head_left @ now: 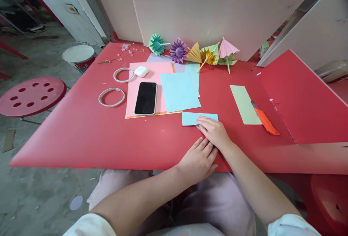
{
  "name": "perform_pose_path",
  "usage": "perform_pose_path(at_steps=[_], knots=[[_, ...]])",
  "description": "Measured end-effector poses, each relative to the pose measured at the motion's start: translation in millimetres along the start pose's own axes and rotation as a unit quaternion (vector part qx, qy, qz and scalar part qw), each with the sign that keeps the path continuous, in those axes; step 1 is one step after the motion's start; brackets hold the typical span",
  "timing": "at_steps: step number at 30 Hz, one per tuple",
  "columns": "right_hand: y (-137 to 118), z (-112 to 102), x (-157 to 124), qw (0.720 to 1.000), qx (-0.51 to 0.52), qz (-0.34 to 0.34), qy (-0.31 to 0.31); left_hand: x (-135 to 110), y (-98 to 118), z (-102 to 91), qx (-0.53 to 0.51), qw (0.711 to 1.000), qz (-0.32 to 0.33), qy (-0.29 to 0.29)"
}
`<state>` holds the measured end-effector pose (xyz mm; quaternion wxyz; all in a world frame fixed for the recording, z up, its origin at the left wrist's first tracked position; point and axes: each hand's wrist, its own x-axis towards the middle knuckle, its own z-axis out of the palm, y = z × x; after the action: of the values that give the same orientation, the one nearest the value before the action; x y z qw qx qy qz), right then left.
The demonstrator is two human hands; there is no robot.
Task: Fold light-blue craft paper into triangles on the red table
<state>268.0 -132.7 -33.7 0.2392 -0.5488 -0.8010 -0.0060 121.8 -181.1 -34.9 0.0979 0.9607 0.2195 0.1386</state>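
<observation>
A small strip of light blue paper (189,119) lies on the red table, with a bit of blue showing below its lower edge, so it seems folded. My right hand (214,130) rests on the strip's right part, fingers stretched flat and pointing left. Just below it, close to the table's front edge, my left hand (198,160) lies with fingers extended, their tips by the underside of my right hand. Whether the left fingers touch the paper is hidden. Above the strip is a larger light blue sheet (179,91), partly over pink paper (160,74).
A phone (146,98), white earbud case (141,71) and two tape rolls (111,97) are to the left. Paper umbrellas (178,50) line the back. An orange utility knife (266,121) touches a green paper strip (246,105); a raised red panel (307,105) stands at right.
</observation>
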Motion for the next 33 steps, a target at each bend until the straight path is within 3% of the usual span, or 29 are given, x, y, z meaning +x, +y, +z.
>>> perform_pose_path(at_steps=[13,18,23,33], knots=[[4.9,2.7,0.4,1.0,0.021,0.012,0.0,1.0,0.7,-2.5,-0.031,1.0,-0.006,-0.001],[6.5,7.1,0.5,0.999,-0.017,0.025,0.018,3.5,-13.3,-16.1,-0.062,0.997,-0.045,0.026],[5.8,13.3,-1.7,0.998,-0.047,0.026,0.019,2.9,-34.6,-22.2,-0.023,0.991,-0.118,0.054],[7.5,17.7,-5.4,0.998,-0.049,0.026,0.005,2.5,-36.0,-15.3,0.025,0.992,-0.122,0.021]])
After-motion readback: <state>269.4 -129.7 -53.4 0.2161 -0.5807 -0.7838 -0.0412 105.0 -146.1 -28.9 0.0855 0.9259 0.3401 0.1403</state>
